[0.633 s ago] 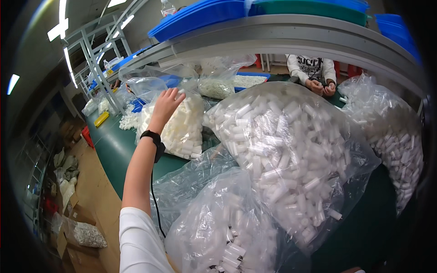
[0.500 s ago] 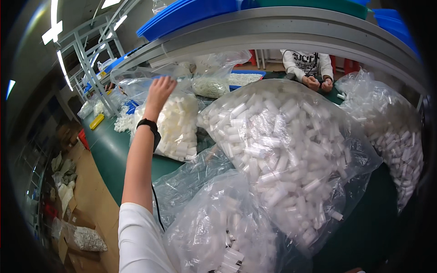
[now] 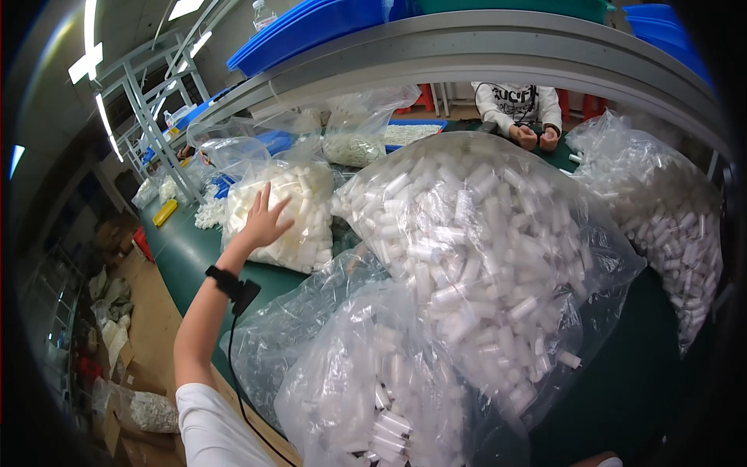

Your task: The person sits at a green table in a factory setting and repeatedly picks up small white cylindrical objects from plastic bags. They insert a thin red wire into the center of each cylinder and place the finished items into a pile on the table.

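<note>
My left hand (image 3: 265, 221) is raised with fingers spread, holding nothing. It is in front of a clear bag of cream-coloured short tubes (image 3: 310, 232); whether it touches the plastic I cannot tell. A black band with a cable circles that wrist. At the lower right edge only a sliver of my right hand (image 3: 597, 459) shows, its fingers hidden. A big clear bag of white plastic tubes (image 3: 467, 241) fills the middle. Nearest me lies another clear bag (image 3: 350, 370), gaping where white tubes with dark ends show.
A third bag of white tubes (image 3: 677, 241) slumps on the right of the green table (image 3: 187, 257). A metal shelf beam (image 3: 467, 50) with blue trays (image 3: 319, 31) crosses above. Opposite sits a person in a white top (image 3: 506, 105), hands together. Cartons and bags lie on the floor at left.
My left hand has come down and back toward me from above the cream tubes' bag, its fingers now spreading apart. The view has shifted slightly; the bags stay in place.
</note>
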`<action>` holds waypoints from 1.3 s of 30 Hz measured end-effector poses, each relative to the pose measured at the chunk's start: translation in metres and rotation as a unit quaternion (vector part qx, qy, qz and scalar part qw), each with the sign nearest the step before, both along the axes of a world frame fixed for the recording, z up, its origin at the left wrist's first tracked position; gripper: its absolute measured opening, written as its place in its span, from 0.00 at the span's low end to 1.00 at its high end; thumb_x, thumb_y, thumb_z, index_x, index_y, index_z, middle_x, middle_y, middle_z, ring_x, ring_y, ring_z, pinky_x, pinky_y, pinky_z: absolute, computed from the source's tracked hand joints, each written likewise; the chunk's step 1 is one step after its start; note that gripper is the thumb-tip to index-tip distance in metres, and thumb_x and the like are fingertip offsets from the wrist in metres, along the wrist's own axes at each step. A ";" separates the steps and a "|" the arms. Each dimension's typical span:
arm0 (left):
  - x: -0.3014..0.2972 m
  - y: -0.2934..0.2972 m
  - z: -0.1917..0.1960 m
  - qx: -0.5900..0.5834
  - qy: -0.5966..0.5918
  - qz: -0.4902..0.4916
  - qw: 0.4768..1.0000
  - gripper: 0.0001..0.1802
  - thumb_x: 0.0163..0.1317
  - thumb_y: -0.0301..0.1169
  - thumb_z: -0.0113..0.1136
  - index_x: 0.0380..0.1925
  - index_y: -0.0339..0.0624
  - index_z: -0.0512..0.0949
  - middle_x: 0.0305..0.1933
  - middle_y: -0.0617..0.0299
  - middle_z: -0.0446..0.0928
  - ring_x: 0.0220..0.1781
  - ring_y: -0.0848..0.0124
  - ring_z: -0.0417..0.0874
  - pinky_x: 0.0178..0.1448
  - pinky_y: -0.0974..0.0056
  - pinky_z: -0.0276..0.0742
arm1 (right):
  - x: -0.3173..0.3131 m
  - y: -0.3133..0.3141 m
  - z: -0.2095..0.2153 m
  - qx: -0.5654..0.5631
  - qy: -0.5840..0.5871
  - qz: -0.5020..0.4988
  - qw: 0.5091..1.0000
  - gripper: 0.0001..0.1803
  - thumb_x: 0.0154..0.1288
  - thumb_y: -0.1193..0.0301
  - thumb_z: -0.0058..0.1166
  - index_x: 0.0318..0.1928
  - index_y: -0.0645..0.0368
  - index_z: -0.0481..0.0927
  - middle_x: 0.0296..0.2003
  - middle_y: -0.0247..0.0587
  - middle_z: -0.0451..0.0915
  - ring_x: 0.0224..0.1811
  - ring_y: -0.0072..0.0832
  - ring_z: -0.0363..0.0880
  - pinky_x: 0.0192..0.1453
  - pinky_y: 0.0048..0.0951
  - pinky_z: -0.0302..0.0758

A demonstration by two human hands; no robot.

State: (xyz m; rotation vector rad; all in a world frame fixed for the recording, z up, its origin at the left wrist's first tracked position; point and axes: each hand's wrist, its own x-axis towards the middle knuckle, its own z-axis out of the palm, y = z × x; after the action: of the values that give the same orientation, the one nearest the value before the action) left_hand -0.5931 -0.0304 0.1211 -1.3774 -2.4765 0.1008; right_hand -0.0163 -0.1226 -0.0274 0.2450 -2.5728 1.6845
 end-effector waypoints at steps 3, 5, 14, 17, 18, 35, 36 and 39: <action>0.060 -0.061 0.022 -0.075 -0.153 -0.056 0.984 0.32 0.56 0.50 0.53 0.60 0.56 0.62 0.69 0.41 0.40 0.69 0.45 0.46 0.67 0.51 0.52 | -0.002 0.001 0.011 -0.009 -0.027 0.023 0.999 0.14 0.55 0.57 0.51 0.33 0.54 0.78 0.31 0.47 0.76 0.38 0.44 0.74 0.44 0.41 0.68; 0.096 -0.113 0.033 -0.064 -0.192 -0.080 0.976 0.27 0.58 0.46 0.52 0.56 0.50 0.66 0.64 0.43 0.56 0.64 0.51 0.60 0.63 0.57 0.60 | -0.004 -0.009 -0.012 0.035 0.006 0.011 0.999 0.13 0.56 0.59 0.49 0.33 0.54 0.78 0.31 0.47 0.76 0.38 0.44 0.74 0.43 0.41 0.69; 0.325 -0.214 0.070 0.167 -0.201 -0.053 0.964 0.08 0.56 0.30 0.55 0.26 0.35 0.73 0.22 0.54 0.74 0.25 0.61 0.77 0.30 0.63 0.70 | -0.013 -0.003 0.000 0.155 0.147 -0.051 0.976 0.18 0.54 0.58 0.55 0.38 0.59 0.76 0.32 0.51 0.77 0.33 0.44 0.75 0.38 0.36 0.74; 0.386 -0.223 0.069 0.095 -0.282 -0.153 0.942 0.10 0.56 0.32 0.56 0.23 0.37 0.72 0.20 0.55 0.73 0.24 0.60 0.76 0.29 0.62 0.70 | -0.002 -0.002 0.021 0.152 -0.001 -0.062 0.986 0.18 0.56 0.56 0.52 0.41 0.55 0.76 0.31 0.47 0.79 0.36 0.44 0.76 0.42 0.38 0.72; 0.404 -0.228 0.069 0.086 -0.312 -0.169 0.931 0.10 0.56 0.33 0.56 0.24 0.37 0.72 0.20 0.55 0.73 0.24 0.59 0.76 0.29 0.62 0.70 | 0.000 -0.003 0.038 0.122 -0.045 -0.047 0.990 0.18 0.55 0.56 0.53 0.40 0.55 0.76 0.30 0.48 0.79 0.32 0.42 0.77 0.39 0.36 0.73; 0.585 -0.149 0.030 0.157 -0.517 -0.304 0.785 0.13 0.64 0.36 0.48 0.34 0.35 0.73 0.25 0.60 0.75 0.27 0.74 0.76 0.33 0.70 0.70 | 0.191 0.020 0.098 -0.116 -0.094 -0.289 0.946 0.18 0.56 0.59 0.58 0.33 0.62 0.76 0.24 0.32 0.77 0.26 0.16 0.73 0.32 0.20 0.70; 0.592 -0.137 0.022 0.150 -0.556 -0.292 0.763 0.14 0.65 0.36 0.46 0.36 0.35 0.72 0.27 0.62 0.75 0.30 0.76 0.76 0.36 0.72 0.71 | 0.202 0.028 0.100 -0.150 -0.083 -0.314 0.934 0.16 0.57 0.60 0.58 0.32 0.62 0.76 0.23 0.30 0.76 0.26 0.13 0.71 0.31 0.18 0.68; 0.606 -0.096 -0.011 0.114 -0.672 -0.285 0.674 0.17 0.66 0.39 0.43 0.41 0.36 0.72 0.34 0.62 0.74 0.35 0.74 0.76 0.41 0.71 0.72 | 0.227 0.047 0.113 -0.179 -0.035 -0.386 0.904 0.15 0.57 0.61 0.58 0.34 0.61 0.76 0.24 0.27 0.74 0.26 0.11 0.69 0.29 0.15 0.66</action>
State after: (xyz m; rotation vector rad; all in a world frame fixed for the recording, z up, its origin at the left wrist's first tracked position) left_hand 0.0132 -0.1268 0.1096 -2.5238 -2.4172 -1.9325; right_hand 0.2110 -0.0756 0.0858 -0.7574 -1.9023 1.7533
